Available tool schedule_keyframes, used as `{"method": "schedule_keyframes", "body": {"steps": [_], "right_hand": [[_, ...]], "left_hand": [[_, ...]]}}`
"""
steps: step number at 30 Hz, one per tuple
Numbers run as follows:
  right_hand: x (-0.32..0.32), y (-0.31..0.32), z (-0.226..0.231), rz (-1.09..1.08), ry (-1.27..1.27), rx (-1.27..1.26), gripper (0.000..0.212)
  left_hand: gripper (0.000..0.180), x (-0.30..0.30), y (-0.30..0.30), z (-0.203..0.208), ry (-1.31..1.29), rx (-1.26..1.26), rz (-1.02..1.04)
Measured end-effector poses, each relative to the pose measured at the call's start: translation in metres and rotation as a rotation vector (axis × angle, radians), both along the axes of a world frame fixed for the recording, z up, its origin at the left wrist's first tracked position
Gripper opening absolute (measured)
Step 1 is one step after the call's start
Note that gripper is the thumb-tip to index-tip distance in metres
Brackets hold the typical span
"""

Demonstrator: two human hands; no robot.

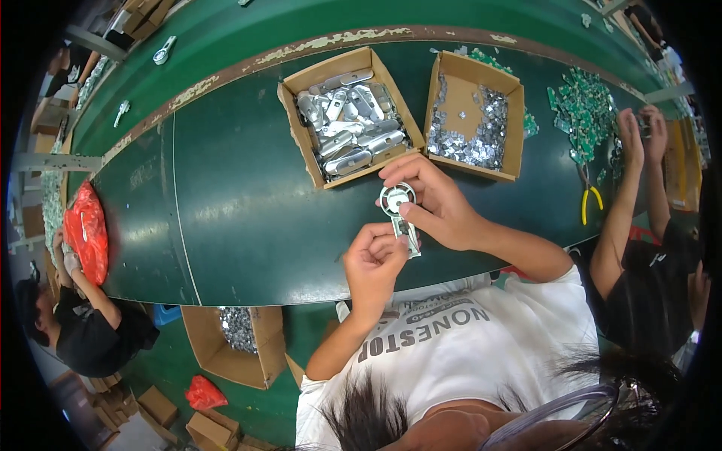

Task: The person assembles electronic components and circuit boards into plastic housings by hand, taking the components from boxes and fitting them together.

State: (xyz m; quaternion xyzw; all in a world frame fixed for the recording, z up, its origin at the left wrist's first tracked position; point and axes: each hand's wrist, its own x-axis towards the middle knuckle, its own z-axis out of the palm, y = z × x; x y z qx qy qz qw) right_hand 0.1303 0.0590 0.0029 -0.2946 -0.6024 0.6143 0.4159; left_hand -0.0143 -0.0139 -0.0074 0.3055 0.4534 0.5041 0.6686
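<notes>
Over the near edge of the green workbench (pixel 248 218), both my hands are closed on one pale, long-handled plastic housing (pixel 397 198) with a round, spoked ring at its far end. The fingers of my right hand (pixel 444 207) grip around the ring, thumb on its face. My left hand (pixel 376 259) pinches the narrow handle end, where a dark inner part shows. Just beyond my hands stands a cardboard box (pixel 307 164) of shiny silver elongated covers (pixel 350 161). Beside it to the right, another cardboard box (pixel 519 131) holds many small silver metal pieces (pixel 490 120).
A heap of green circuit boards (pixel 583 109) lies at the right, with yellow-handled pliers (pixel 592 199) near it. Co-workers sit at both sides. A red plastic bag (pixel 86 233) rests at the left end. Below the bench edge is a box of metal pieces (pixel 204 338).
</notes>
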Motion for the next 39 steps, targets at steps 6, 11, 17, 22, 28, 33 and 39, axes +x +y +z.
{"method": "schedule_keyframes", "body": {"steps": [6, 11, 17, 22, 28, 33, 39], "right_hand": [[-0.003, -0.001, 0.007, -0.118, -0.315, 0.019, 0.028], [-0.008, -0.005, 0.004, -0.211, -0.323, 0.143, 0.016], [-0.007, 0.000, -0.002, -0.247, -0.325, 0.333, 0.006], [-0.007, 0.000, -0.004, -0.220, -0.347, 0.324, 0.005], [-0.008, -0.001, -0.003, -0.239, -0.368, 0.440, 0.007], [-0.008, -0.001, -0.003, -0.221, -0.324, 0.291, 0.012], [-0.005, -0.002, -0.002, -0.227, -0.302, 0.276, 0.012]], "left_hand": [[0.013, 0.005, 0.003, 0.006, 0.035, 0.037, -0.021], [0.012, 0.009, 0.001, 0.002, -0.104, -0.052, -0.063], [0.011, 0.007, 0.002, 0.004, -0.093, -0.078, -0.085], [0.016, 0.003, 0.005, 0.014, -0.162, -0.216, -0.137], [0.017, 0.000, 0.006, 0.010, -0.109, -0.173, -0.177], [0.023, 0.000, 0.007, 0.006, -0.147, -0.183, -0.183], [0.031, 0.002, 0.007, 0.005, -0.230, -0.236, -0.143]]}}
